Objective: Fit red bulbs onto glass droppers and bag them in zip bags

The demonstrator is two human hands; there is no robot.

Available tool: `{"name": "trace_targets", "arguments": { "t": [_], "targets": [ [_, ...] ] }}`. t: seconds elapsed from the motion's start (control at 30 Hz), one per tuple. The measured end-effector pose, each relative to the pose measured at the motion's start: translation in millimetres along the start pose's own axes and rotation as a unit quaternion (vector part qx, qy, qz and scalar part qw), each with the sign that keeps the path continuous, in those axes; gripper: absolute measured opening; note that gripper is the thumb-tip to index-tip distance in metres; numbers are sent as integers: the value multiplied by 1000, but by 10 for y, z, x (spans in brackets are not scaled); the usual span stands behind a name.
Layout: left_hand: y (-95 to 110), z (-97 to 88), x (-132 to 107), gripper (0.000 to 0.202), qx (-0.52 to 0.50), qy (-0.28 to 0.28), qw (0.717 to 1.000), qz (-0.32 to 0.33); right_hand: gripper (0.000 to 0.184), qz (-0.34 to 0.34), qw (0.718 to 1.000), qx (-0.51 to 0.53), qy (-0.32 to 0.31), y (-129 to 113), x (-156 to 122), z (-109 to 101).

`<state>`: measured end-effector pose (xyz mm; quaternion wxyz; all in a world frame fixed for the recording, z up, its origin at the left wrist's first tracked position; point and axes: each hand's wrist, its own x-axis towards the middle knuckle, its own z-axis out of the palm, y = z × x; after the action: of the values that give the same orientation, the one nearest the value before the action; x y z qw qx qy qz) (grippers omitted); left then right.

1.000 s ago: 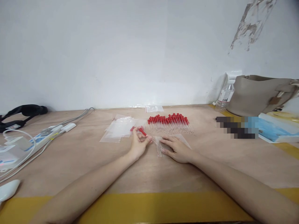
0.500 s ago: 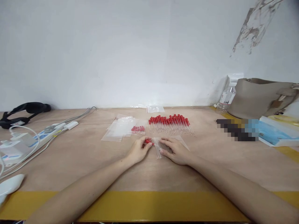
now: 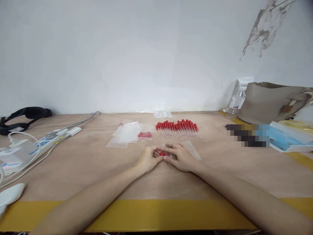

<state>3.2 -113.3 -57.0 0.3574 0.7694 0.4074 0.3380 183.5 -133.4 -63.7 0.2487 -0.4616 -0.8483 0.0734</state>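
Observation:
My left hand (image 3: 150,159) is closed on red-bulbed droppers (image 3: 162,154), whose red ends show between the fingers; I cannot tell how many. Against it, my right hand (image 3: 181,156) grips a clear zip bag (image 3: 192,150), which lies mostly beneath the palm. The droppers' thin stems point toward the bag's mouth, though fingers hide how far in they are. Just beyond the hands lies a row of similar droppers (image 3: 179,126), red bulbs facing the wall. A filled bag (image 3: 144,134) with several droppers rests on flat clear bags (image 3: 119,138) at the left.
A power strip (image 3: 45,143) with plugs and cables lies to the left, near a black strapped headset (image 3: 24,119). On the right stand a water bottle (image 3: 236,103) and a grey-brown bag (image 3: 266,102), with blue face masks (image 3: 285,137) in front. Another clear bag (image 3: 163,114) lies by the wall.
My left hand has moved right with the droppers, up against my right hand. The bag's mouth, visible before between the hands, is now mostly covered by fingers.

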Motion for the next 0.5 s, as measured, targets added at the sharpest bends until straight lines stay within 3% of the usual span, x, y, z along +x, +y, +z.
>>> {"name": "trace_targets", "arguments": {
  "t": [0.13,0.27,0.37,0.5],
  "targets": [
    [33,21,4,15,65,-1,997,40,55,-12,999,51,-12,37,11,-108],
    [59,2,-15,13,89,0,995,38,64,-34,993,75,-89,247,-61,-367],
    [48,10,-15,14,63,5,998,23,64,-39,988,45,-141,385,-122,-468],
    [-21,17,29,20,-17,51,999,7,60,-29,987,38,-155,370,-122,-377]
  ]
}}
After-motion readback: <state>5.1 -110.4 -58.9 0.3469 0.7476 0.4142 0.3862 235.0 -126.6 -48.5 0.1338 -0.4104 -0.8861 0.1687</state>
